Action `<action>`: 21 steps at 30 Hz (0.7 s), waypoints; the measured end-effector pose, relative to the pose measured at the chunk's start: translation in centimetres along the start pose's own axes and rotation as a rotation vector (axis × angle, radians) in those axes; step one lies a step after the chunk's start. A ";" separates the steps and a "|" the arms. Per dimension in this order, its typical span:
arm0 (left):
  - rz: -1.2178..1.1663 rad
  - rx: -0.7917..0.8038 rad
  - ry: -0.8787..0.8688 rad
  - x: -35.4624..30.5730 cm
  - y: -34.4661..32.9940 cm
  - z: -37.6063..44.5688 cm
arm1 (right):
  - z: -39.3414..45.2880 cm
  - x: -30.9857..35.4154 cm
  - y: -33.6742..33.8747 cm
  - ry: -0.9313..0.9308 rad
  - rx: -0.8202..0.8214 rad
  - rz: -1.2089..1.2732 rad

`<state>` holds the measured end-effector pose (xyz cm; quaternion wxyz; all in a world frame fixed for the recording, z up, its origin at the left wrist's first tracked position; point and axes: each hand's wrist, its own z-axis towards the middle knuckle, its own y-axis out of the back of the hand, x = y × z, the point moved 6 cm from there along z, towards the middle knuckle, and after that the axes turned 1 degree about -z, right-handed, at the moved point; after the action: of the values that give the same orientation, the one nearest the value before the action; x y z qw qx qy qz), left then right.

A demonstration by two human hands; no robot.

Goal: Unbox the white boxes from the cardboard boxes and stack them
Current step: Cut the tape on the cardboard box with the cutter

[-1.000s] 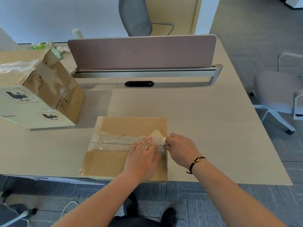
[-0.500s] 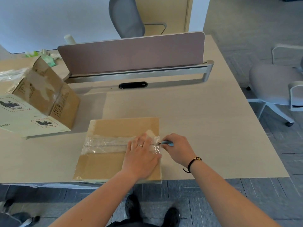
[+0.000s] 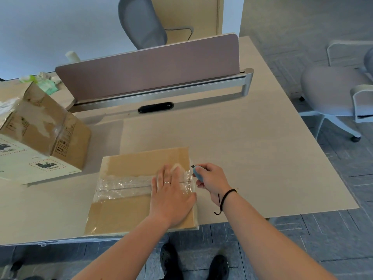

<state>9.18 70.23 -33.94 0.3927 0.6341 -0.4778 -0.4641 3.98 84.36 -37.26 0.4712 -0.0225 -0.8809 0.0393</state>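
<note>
Two cardboard boxes: one flat box (image 3: 129, 190) under the left fingers (image 3: 167, 174), one large box (image 3: 40, 134) far left of them; one blue cutter (image 3: 197, 173) in the right fingers (image 3: 203, 172); two chairs beyond

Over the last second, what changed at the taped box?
The right hand drew the small blue cutter back off the tape seam, clear of the flat cardboard box at its right edge; its grip on the cutter is unchanged. The left hand stayed flat on the box. The tape looks uncut and the box did not shift.
</note>
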 end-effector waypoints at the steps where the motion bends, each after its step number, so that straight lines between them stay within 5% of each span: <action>1: 0.016 -0.009 -0.004 0.0 -0.1 -0.1 | 0.0 0.0 -0.2 0.000 0.005 0.008; 12: 0.104 -0.057 -0.042 -0.2 -0.8 -0.6 | 0.8 0.6 -0.9 0.008 -0.020 -0.039; 21: 0.051 -0.050 -0.081 1.0 -0.9 -0.6 | -0.2 0.5 -0.3 0.066 0.119 -0.243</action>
<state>10.11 69.48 -34.82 0.4004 0.5924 -0.4977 -0.4910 3.83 84.07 -36.71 0.5017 0.1112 -0.8572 0.0334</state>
